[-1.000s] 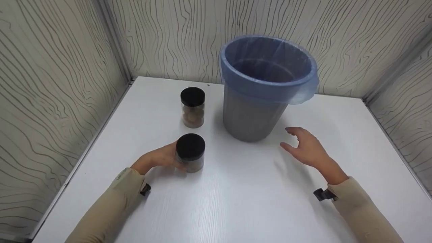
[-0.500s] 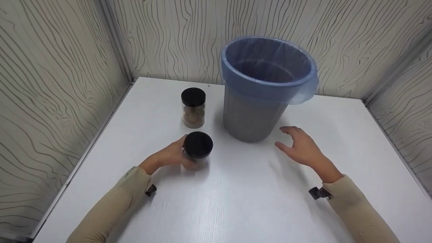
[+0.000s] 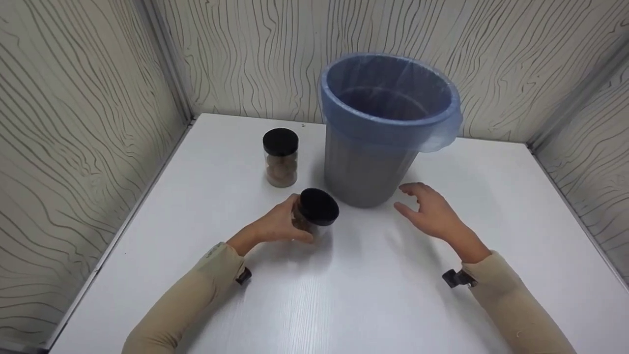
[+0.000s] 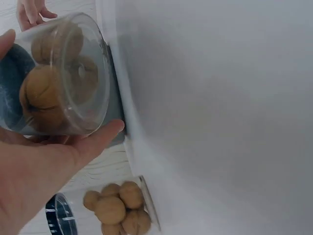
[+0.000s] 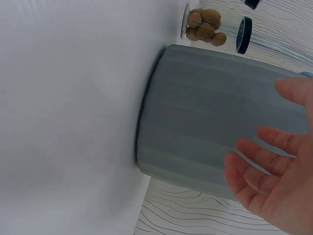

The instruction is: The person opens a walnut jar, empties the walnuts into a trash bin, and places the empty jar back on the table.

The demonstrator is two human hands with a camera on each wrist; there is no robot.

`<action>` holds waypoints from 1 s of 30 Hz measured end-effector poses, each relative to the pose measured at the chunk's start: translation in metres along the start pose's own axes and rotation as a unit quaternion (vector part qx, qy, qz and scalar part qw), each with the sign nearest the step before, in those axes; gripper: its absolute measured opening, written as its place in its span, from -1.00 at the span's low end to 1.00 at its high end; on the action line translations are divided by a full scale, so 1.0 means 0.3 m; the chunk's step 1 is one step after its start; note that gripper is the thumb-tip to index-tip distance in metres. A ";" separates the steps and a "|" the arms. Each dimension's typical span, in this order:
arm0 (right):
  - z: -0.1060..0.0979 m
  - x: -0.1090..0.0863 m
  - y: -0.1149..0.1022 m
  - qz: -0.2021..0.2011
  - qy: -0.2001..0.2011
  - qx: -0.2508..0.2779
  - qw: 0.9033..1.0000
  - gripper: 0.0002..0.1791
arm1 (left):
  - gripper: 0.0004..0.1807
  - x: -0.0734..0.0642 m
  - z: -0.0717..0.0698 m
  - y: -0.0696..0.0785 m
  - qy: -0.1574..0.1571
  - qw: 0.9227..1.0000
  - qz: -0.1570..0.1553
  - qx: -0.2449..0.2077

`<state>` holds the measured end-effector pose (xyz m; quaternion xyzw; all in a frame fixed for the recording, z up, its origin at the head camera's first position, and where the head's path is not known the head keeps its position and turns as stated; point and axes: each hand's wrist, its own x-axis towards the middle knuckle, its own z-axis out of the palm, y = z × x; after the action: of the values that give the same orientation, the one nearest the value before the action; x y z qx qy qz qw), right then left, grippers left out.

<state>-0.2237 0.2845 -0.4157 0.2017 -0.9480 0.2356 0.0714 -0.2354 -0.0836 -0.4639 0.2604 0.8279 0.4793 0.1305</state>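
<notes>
My left hand (image 3: 278, 222) grips a clear jar with a black lid (image 3: 318, 206), which leans to the right, its base lifted off the table. Through its wall, the left wrist view shows several walnuts (image 4: 44, 95). Behind it a second black-lidded jar of walnuts (image 3: 281, 160) stands upright on the table. My right hand (image 3: 432, 211) hovers with relaxed, spread fingers near the lower right side of the grey trash bin (image 3: 368, 172), holding nothing. A blue liner bag (image 3: 388, 132) is folded over the bin's rim.
The white table (image 3: 295, 305) is bounded by wood-grain patterned walls (image 3: 255, 54) at the back and sides. The bin stands toward the back, right of the upright jar. Both wrists carry small black cameras (image 3: 457, 278).
My left hand has carried its jar to the right, away from the table, and the jar has tipped rightward. My right hand has drifted slightly left. The bin and the other jar stay put.
</notes>
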 end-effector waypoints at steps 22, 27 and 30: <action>0.029 0.017 -0.105 -0.057 -0.039 0.079 0.995 -0.53 | -0.03 0.114 0.145 0.163 0.042 0.999 0.022 0.023; 0.034 0.012 -0.122 -0.057 -0.039 0.090 0.994 -0.49 | -0.05 0.132 0.179 0.183 0.047 0.998 0.030 0.028; 0.035 0.011 -0.132 -0.063 -0.040 0.098 0.992 -0.47 | -0.08 0.141 0.193 0.192 0.051 0.998 0.031 0.033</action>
<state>-0.2108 0.2465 -0.4076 0.2758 -0.9081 0.3139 0.0283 -0.2260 0.0053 -0.4422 0.2657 0.8404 0.4680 0.0642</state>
